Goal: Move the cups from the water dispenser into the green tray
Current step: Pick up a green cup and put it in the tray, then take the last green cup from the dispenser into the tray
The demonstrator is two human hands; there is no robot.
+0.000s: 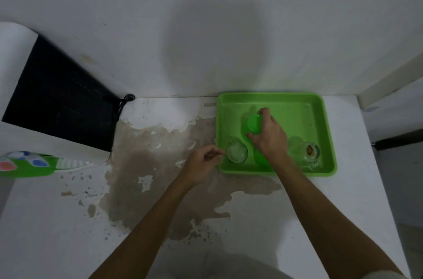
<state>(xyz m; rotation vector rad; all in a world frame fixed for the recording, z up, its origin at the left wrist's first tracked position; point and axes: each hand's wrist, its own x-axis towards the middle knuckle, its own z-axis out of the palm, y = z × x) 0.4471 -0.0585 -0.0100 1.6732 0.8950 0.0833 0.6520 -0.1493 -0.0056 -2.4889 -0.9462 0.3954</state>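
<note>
You see the green tray (320,104) lying flat. Inside it, a green cup (253,124) stands mid-tray, a clear glass cup (237,153) near its front-left corner, another glass cup (309,151) front-right.

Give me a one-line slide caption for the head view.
Right hand sets a green cup in the green tray; left hand holds a glass cup there.

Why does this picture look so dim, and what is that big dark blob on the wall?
Head view: light is low and soft; the blob on the wall looks like the wearer's shadow; the wide lens bends the edges; the glass cups in the green tray are blurry.
</note>
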